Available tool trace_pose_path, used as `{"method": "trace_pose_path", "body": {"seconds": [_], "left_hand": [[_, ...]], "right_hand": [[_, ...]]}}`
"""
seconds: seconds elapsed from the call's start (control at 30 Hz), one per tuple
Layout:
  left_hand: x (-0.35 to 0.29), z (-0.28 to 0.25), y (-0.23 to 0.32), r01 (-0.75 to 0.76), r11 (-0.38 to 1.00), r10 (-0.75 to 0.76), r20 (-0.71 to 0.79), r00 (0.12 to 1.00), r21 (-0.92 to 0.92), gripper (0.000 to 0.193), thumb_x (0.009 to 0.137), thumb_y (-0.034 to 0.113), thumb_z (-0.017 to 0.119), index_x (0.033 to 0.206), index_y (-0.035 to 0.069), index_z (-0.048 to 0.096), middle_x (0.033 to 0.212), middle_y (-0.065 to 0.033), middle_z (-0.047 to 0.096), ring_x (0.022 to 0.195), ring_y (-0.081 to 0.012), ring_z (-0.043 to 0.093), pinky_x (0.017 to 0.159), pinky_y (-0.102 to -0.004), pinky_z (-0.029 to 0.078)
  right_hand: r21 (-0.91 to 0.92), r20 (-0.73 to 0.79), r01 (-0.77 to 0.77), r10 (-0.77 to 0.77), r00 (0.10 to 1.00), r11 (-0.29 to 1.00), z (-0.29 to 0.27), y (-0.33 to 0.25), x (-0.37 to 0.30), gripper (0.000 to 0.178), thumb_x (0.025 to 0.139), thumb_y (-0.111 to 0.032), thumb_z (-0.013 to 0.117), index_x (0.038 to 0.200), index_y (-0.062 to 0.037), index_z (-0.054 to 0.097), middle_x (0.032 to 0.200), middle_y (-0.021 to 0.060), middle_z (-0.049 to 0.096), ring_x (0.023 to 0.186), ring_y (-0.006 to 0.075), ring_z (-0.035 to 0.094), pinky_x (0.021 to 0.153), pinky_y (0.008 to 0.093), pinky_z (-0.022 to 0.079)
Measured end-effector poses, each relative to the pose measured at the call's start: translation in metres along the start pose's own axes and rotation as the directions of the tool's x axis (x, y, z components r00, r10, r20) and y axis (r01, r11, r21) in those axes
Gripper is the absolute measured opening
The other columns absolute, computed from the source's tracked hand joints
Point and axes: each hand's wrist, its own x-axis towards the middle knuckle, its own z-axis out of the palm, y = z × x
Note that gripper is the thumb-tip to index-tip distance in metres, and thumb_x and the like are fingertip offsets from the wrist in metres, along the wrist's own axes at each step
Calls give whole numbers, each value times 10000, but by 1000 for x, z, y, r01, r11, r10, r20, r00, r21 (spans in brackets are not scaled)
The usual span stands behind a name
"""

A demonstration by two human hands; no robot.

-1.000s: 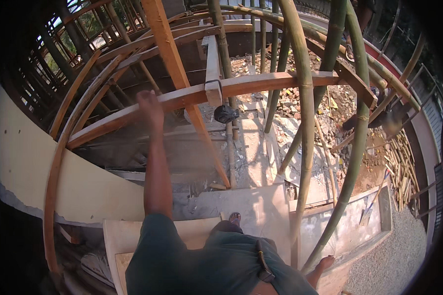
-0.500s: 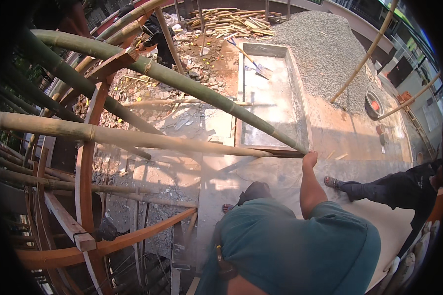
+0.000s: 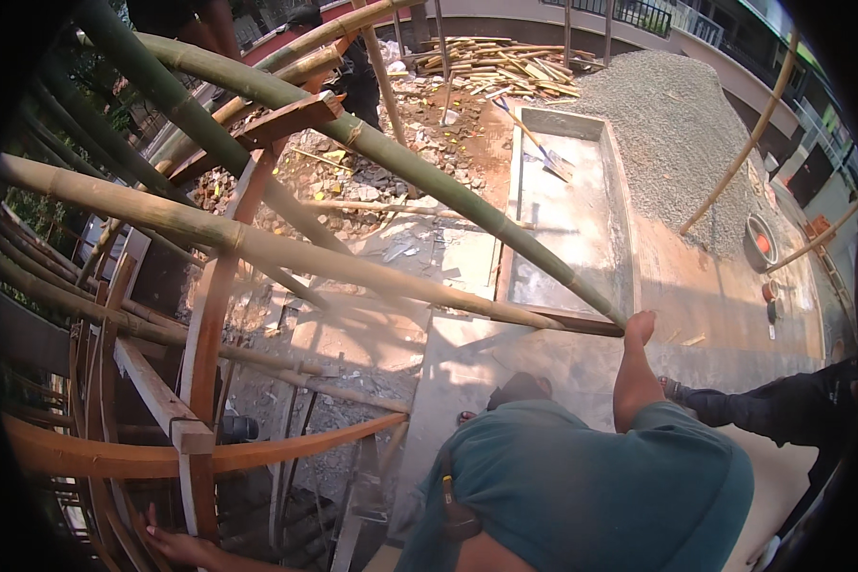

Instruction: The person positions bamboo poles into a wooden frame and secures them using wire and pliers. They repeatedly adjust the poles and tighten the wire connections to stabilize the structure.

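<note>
Low at the left edge, my left hand (image 3: pixel 170 547) is open with its fingers apart, beside an upright reddish wooden post (image 3: pixel 200 353); it holds nothing that I can see. My right hand is out of view. Above my hand, a curved reddish timber (image 3: pixel 296 456) crosses the post, and a short squared timber (image 3: pixel 157 391) meets it. A thick green bamboo pole (image 3: pixel 486 217) slants down to the right. At its lower end is a hand (image 3: pixel 641 326) of a co-worker in a green shirt (image 3: pixel 591 486), bent over below me. A tan bamboo pole (image 3: pixel 353 269) runs beneath the green one.
Several more bamboo poles crowd the left. Beyond lie rubble (image 3: pixel 400 143), a low-walled concrete bed (image 3: pixel 624 219) with a shovel (image 3: pixel 555 164), a gravel heap (image 3: pixel 667 143) and a pile of cut bamboo (image 3: pixel 496 67). A person in dark trousers (image 3: pixel 753 410) stands at the right.
My left hand has come into view at the lower left. The whole view has swung, so the scene sits further right and lower. The co-worker's hand stays at the green pole's end.
</note>
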Motion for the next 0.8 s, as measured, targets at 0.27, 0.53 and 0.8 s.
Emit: {"method": "trace_pose_path", "body": {"seconds": [0.27,0.53,0.8], "left_hand": [[-28,-7,-5,457,886,-459,14,888,82,342,1060,233,414,1277,67,619,965,-73,521,902,-261,481,829,-391,422],[-78,2,14,109,713,-151,0,989,693,265,997,227,526,1199,172,689,1144,-41,665,1151,-275,519,943,-478,339],[-79,27,14,19,788,-138,148,979,615,322,1039,276,414,1184,164,680,1158,-51,700,1333,-248,502,1132,-661,67]], "right_hand": [[-273,280,540,-472,836,796,53,-6,16,254,968,-217,489,1012,-12,633,1024,238,681,976,379,662,802,487,508],[-563,773,677,-592,228,-474,62,42,55,118,832,-102,671,773,-157,757,890,46,740,852,187,713,660,346,545],[-29,366,493,-450,815,870,46,8,32,243,876,-181,579,917,56,618,894,241,683,842,369,690,699,463,538]]}}
